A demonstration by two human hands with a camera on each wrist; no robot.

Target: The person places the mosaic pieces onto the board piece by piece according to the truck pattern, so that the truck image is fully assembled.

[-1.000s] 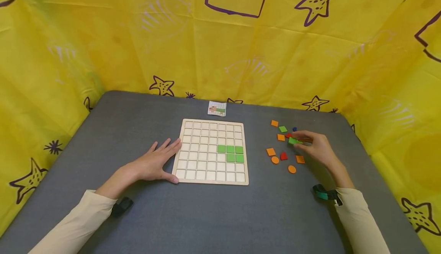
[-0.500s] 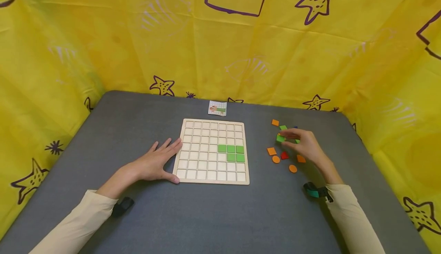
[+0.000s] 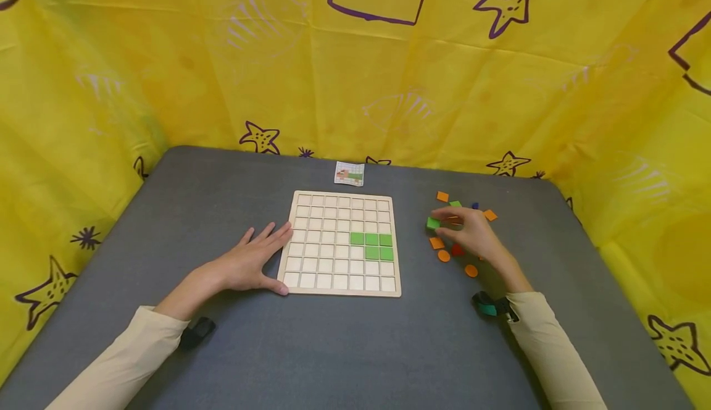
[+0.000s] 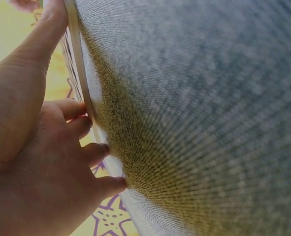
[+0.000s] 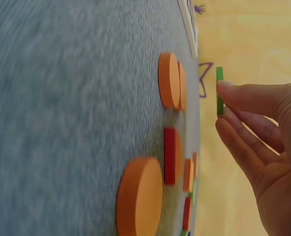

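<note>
A wooden grid board lies on the grey table, with several green square tiles in cells at its right side. My left hand rests spread at the board's left edge, thumb and fingertips against the frame; the left wrist view shows the fingers straight along that edge. To the right of the board, my right hand pinches a green square tile between thumb and fingers. In the right wrist view this tile is seen edge-on, lifted above the table.
Around and under my right hand lie loose orange tiles, orange discs, a red tile, another green tile and a small blue piece. A small picture card lies behind the board. Yellow cloth surrounds the table.
My right hand has moved left from the loose pieces toward the board, carrying the green tile. My left hand has stayed at the board's edge.
</note>
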